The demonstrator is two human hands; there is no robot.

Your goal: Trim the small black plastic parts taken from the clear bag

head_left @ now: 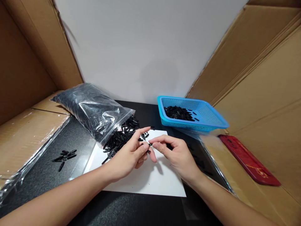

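Observation:
Between my two hands is a small black elongated piece (pixel 150 144), pinched at both ends. My left hand (pixel 131 153) grips it with thumb and curled fingers, its index finger stretched out above; another dark bit shows below by its fingers. The thumb and fingertips of my right hand (pixel 175 153) are closed on the other end. Beneath both hands lies a white sheet (pixel 145 182). Just beyond my left hand is a pile of similar black pieces (pixel 117 139), spilling from the mouth of a clear plastic bag (pixel 94 110). The exact kind of the pieces is too small to tell.
A blue basket (pixel 211 117) at the back right holds many black pieces (pixel 177 113). Several loose pieces (pixel 64 157) lie on the dark table at left. Cardboard walls stand on both sides, with a red phone-shaped case (pixel 249 160) on the right cardboard.

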